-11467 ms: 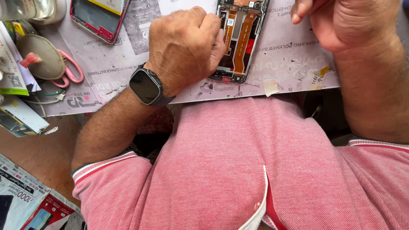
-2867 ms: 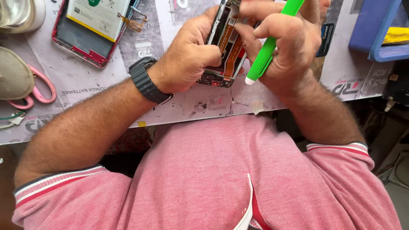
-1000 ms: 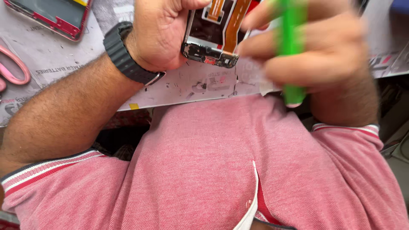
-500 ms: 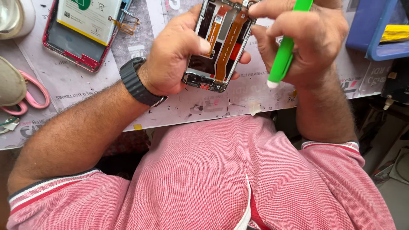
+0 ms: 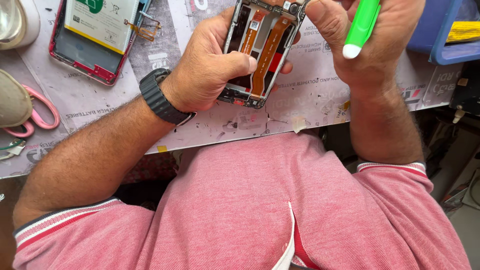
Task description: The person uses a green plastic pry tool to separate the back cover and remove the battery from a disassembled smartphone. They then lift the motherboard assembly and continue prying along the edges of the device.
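Above the counter (image 5: pixel 75 95), the left hand (image 5: pixel 207 70) clamps the opened phone frame (image 5: pixel 260 50), thumb across its lower half, apparently tilting its orange ribbon cables toward the eyes. At three o'clock of the frame, the right hand (image 5: pixel 370 40) is closed around a green tool (image 5: pixel 361 27), white tip down, fingertips touching the frame's top edge. At ten o'clock lies a second opened phone (image 5: pixel 95 37); pink scissors (image 5: pixel 37 112) lie at nine.

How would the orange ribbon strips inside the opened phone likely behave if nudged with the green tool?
The orange ribbon strips look thin and flat, so probably floppy and easily creased. They run along the opened phone held in the left hand, so likely anchored. The green tool in the right hand looks stiff.
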